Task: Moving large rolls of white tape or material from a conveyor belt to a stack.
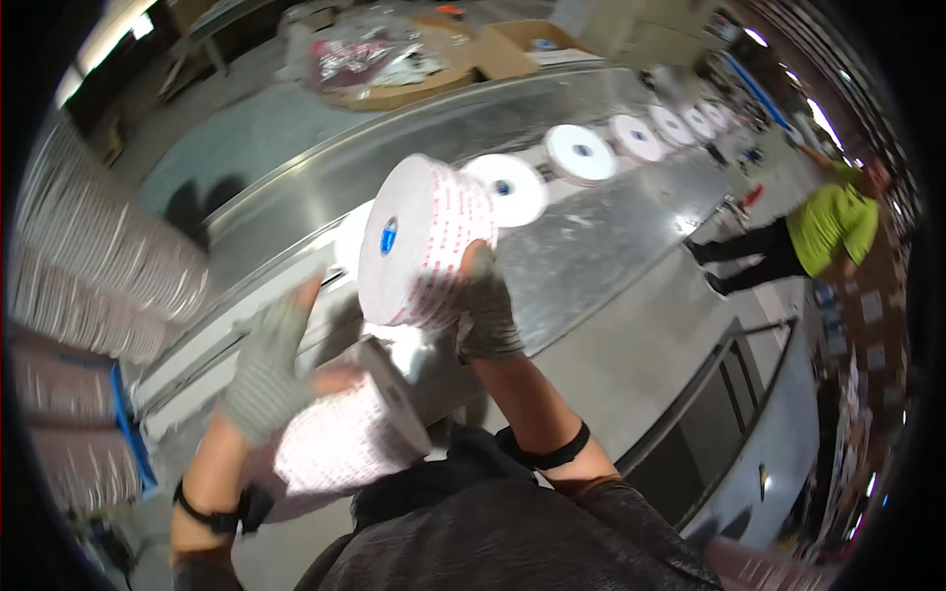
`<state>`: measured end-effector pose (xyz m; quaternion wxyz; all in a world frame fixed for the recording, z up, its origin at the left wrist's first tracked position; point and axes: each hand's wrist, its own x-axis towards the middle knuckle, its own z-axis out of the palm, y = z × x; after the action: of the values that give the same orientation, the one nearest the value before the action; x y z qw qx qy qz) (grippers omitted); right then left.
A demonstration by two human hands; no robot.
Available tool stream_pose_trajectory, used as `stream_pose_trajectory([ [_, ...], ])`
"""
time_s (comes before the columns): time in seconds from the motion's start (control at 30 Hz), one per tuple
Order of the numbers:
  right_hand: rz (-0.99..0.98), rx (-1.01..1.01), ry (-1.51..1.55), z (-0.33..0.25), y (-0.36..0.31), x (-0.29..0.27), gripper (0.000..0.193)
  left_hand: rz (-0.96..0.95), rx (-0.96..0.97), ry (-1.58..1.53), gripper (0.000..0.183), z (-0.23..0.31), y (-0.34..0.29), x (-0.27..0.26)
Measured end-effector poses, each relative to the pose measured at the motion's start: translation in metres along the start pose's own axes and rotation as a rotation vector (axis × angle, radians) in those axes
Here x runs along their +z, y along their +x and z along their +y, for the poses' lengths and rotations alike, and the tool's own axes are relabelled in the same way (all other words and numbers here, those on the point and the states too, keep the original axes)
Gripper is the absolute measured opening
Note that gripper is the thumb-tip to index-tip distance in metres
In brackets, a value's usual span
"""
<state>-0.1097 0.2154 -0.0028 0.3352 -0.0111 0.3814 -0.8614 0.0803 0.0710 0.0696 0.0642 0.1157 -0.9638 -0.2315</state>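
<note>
My right hand [488, 310], in a grey fingerless glove, grips a wide white roll [448, 236] with rows of red print round its side and a blue-marked core. The roll is tilted on edge above the metal conveyor [601, 246]. My left hand [271, 364], gloved the same way, has its fingers stretched out and its thumb apart. That thumb lies over a second printed roll [340, 438] close to my body; whether it touches is not clear. Behind the raised roll, a flat white roll [507, 189] lies on the conveyor, and another is partly hidden.
Several more white rolls [581, 155] run in a line along the conveyor to the far right. Tall stacks of rolls [103, 227] stand at the left. A person in a yellow-green shirt [833, 231] stands at the right. An open cardboard box [537, 49] sits beyond the conveyor.
</note>
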Motion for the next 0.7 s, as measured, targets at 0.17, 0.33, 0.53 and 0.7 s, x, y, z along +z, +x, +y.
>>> stream_pose_trajectory([
  [0.17, -0.567, 0.251, 0.04, 0.01, -0.012, 0.061, 0.072, 0.267, 0.072, -0.266, 0.114, 0.006, 0.04, -0.006],
  [0.33, -0.448, 0.205, -0.272, 0.042, 0.024, 0.042, 0.086, 0.1, -0.297, -0.888, 0.114, -0.053, -0.007, -0.046],
  [0.53, -0.85, -0.569, -1.682, 0.149, 0.068, 0.028, 0.073, -0.357, -0.236, 0.291, 0.116, -0.209, -0.075, -0.021],
  [0.7, -1.024, -0.507, -2.081, 0.164, 0.075, 0.025, 0.079, -0.439, -0.105, 0.299, 0.102, -0.27, -0.107, 0.039],
])
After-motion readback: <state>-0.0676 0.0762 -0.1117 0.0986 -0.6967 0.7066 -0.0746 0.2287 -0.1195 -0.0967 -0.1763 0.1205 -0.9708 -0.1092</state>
